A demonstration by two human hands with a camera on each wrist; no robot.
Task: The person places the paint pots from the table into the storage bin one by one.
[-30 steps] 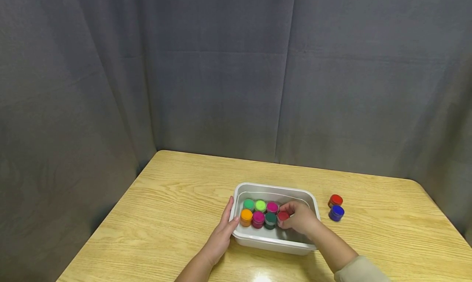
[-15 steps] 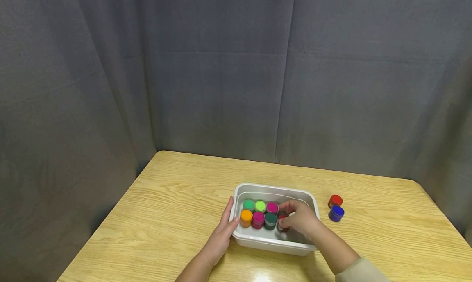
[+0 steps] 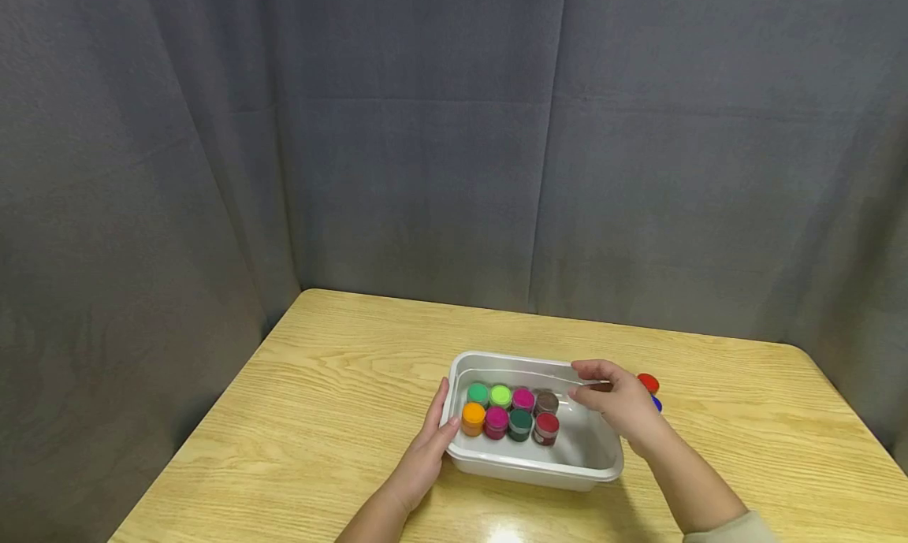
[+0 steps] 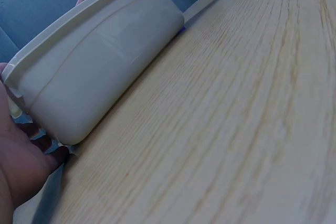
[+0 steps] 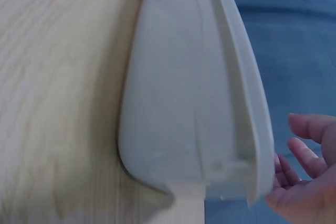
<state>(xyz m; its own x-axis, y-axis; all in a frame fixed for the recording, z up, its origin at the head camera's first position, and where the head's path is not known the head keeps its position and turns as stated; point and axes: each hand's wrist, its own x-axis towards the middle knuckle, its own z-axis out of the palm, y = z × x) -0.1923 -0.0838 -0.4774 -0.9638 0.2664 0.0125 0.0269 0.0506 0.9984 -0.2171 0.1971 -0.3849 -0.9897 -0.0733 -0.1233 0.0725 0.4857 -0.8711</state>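
My left hand [image 3: 424, 452] grips the left end of a white plastic tub [image 3: 528, 466], thumb at the rim and fingers along the outer wall. Inside, small paint jars stand in two rows. At the right end of the rows are a dark red jar [image 3: 546, 430] in front and a brown jar [image 3: 546, 403] behind. A dark green jar [image 3: 521, 425] and an orange jar [image 3: 473, 419] share the front row. Over the tub's right end hovers my right hand [image 3: 620, 405], fingers loosely bent and holding nothing; the right wrist view shows those fingers [image 5: 307, 127] spread beside the rim.
On the wooden table [image 3: 340, 370], right of the tub, stand a bright red jar [image 3: 649, 382] and a blue jar [image 3: 656, 403], both partly hidden by my right hand. A grey curtain [image 3: 426, 172] hangs behind the table and along its sides.
My right hand has let go of the dark red jar and moved right and up toward the tub's right rim. The dark red and brown jars are now uncovered. My left hand stays put.
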